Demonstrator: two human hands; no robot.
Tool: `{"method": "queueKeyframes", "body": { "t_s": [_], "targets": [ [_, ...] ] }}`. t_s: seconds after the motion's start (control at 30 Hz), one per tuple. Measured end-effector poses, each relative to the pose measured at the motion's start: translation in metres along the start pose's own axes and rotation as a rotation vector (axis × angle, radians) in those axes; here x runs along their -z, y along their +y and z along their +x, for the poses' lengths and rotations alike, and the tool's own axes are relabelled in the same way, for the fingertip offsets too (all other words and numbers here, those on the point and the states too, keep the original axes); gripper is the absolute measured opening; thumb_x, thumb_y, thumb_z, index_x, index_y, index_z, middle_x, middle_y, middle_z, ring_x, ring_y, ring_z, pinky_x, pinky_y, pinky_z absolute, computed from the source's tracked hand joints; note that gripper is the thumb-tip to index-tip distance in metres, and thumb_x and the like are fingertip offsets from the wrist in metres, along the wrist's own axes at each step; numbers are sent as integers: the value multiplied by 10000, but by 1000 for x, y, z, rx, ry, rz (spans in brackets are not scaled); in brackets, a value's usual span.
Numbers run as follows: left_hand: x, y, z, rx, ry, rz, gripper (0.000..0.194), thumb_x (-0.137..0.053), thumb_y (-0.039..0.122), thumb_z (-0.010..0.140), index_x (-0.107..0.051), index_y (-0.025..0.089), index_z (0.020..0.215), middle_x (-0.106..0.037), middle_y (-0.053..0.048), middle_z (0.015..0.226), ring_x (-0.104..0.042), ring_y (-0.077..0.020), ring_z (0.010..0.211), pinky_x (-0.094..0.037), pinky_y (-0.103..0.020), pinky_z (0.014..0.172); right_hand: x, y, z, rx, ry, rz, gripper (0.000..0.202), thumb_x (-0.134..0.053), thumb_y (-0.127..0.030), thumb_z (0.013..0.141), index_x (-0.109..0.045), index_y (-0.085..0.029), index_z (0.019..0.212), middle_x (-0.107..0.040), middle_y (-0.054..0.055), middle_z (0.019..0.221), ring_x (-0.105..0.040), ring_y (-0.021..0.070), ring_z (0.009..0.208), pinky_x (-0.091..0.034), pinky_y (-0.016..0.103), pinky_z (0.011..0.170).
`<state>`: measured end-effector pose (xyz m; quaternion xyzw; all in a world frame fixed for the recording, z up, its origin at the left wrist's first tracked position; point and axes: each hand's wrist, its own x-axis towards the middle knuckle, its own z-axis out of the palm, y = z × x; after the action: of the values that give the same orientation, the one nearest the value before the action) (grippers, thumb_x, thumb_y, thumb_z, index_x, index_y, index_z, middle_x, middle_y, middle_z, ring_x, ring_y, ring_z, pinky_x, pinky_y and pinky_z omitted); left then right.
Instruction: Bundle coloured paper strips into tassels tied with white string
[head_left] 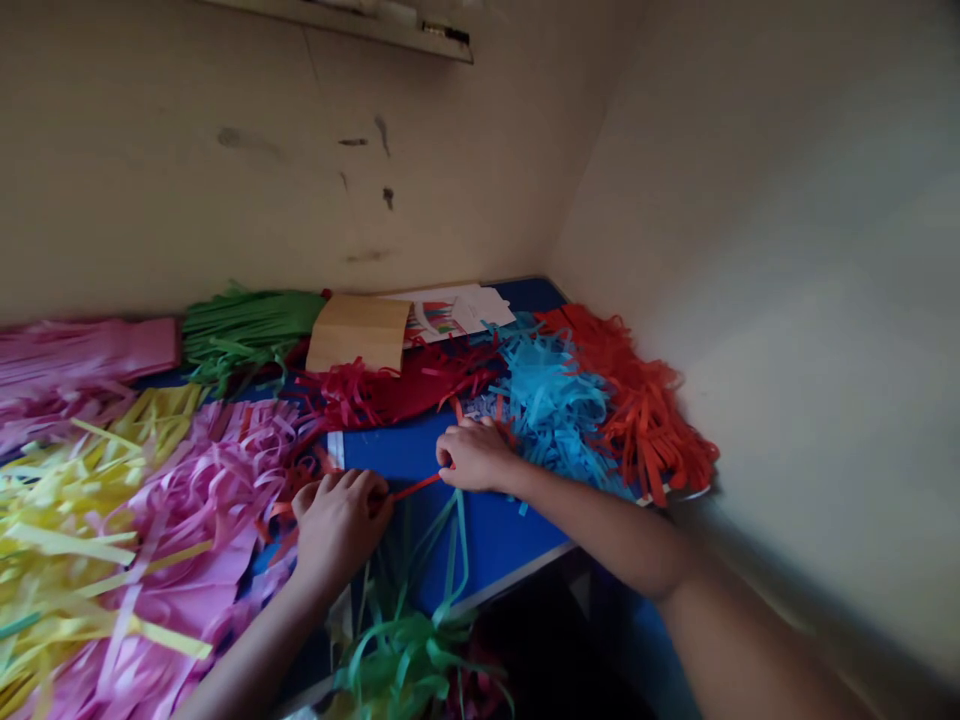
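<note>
A thin red-orange paper strip [417, 487] is stretched between my two hands above the blue table [495, 540]. My left hand [341, 520] is closed on one end of it, fingers curled. The other end sits in the pinch of my right hand [476, 455], which is higher and farther right. Below the hands, a tangle of green paper strips [405, 640] hangs over the table's front edge, some strands reaching up toward my right hand. Whether my right hand also grips those green strands, I cannot tell.
Fringed paper covers much of the table: pink [217, 480], yellow [67, 560], green [255, 320], dark red [412, 385], light blue [555, 400] and orange [645, 420]. A tan paper sheet [356, 335] and a printed sheet [450, 310] lie at the back, near the wall [450, 180].
</note>
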<state>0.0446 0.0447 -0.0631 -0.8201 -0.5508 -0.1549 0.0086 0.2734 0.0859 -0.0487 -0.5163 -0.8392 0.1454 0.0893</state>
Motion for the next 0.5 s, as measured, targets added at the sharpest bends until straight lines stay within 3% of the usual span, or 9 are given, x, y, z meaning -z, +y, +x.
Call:
{"method": "queueKeyframes", "body": {
  "t_s": [0.07, 0.17, 0.3, 0.4, 0.5],
  "targets": [
    [5, 4, 2, -98, -15, 5, 250, -554, 201, 866, -737, 323, 986, -746, -31, 947, -604, -290, 974, -325, -481, 922, 2, -2, 0, 90, -7, -33, 58, -701, -233, 800, -729, -255, 845, -718, 1, 972, -556, 222, 984, -301, 406, 872],
    [6, 7, 1, -232, -21, 3, 379, -523, 81, 839, -736, 355, 991, -754, 6, 930, -627, -255, 966, -300, -481, 995, -1, 0, -3, 344, 21, -161, 120, -608, -219, 893, -724, -227, 867, -726, 17, 965, -533, 233, 1036, -278, 450, 901],
    [-2, 11, 5, -297, 55, 14, 229, -544, 159, 874, -739, 269, 922, -748, -16, 861, -662, -228, 845, -314, -493, 1030, -10, 2, -1, 583, 120, -365, 248, -488, -139, 956, -698, -155, 827, -718, 62, 915, -524, 239, 1041, -272, 454, 916],
    [6, 13, 10, -332, 142, 35, 235, -522, 146, 895, -729, 249, 853, -738, 4, 775, -667, -180, 727, -302, -489, 1074, -2, -9, -1, 556, 133, -343, 223, -511, -155, 939, -698, -149, 817, -725, 65, 913, -542, 233, 1001, -292, 447, 897],
    [34, 18, 2, -392, 260, 40, 278, -476, 112, 918, -713, 244, 860, -741, 29, 763, -675, -145, 691, -236, -491, 1148, 22, -30, -21, 412, 132, -154, 158, -607, -246, 890, -710, -167, 801, -739, 59, 918, -570, 230, 962, -315, 441, 876]
  ]
}}
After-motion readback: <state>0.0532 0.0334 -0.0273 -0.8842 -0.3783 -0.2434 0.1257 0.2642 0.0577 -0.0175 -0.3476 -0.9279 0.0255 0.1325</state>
